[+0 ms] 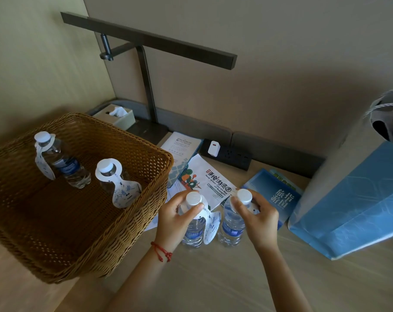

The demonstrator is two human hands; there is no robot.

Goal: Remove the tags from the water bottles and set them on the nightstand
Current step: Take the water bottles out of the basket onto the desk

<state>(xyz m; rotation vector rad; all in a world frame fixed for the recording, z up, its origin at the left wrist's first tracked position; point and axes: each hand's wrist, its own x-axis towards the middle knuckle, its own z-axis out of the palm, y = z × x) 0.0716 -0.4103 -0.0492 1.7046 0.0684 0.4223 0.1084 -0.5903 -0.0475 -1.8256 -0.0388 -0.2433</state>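
1. We hold two water bottles upright on the wooden tabletop, side by side and just apart, in front of the brochures (210, 176). Standing them on their bases steadies them, so the neck tags can be worked off upward.
2. Our left hand (175, 218) curls round the neck of the left bottle (193, 230), thumb pressed under the white cap. Its paper tag (211, 224) still hangs from the neck, draped down the side that faces the other bottle.
3. Our right hand (257, 216) pinches the right bottle (232, 226) just below its cap, thumb in front, the other fingers curled behind. A bit of white tag shows under those fingers; we cannot tell whether it still rings the neck.
4. Both bottles stand with their long axis vertical, caps up toward us, leaning slightly away from each other in this wide view.
5. Two more bottles wait upright in the wicker basket (132, 221) to the left, the far one (62, 163) and the near one (114, 183), each still tagged, so we judge the task barely begun.
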